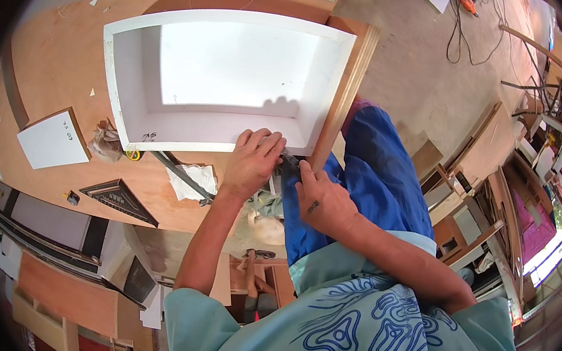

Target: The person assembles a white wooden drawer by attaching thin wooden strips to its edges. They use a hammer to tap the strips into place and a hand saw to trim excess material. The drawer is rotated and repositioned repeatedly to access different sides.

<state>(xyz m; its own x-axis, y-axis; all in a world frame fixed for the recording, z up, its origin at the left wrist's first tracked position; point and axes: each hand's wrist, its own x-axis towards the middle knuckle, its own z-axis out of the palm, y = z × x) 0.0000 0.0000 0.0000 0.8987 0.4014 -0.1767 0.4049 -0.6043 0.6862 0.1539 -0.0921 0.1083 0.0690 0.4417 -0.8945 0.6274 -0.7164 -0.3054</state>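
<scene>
- Head view: the white box frame lies open side up on the plywood worktop, near corner at the edge.
- Left hand lies flat, fingers loosely curled over the front rim, pinning it.
- Right hand closes around a dark tool at that corner; can't tell what kind.
- I'd say keep the left pressing hard so the frame can't skid, and fingers clear of the tool tip.

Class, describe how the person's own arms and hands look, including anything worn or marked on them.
Both forearms are bare, with no gloves. The right hand has a small dark mark on its back. The left hand shows no mark. Short light turquoise sleeves end near the elbows.
</scene>
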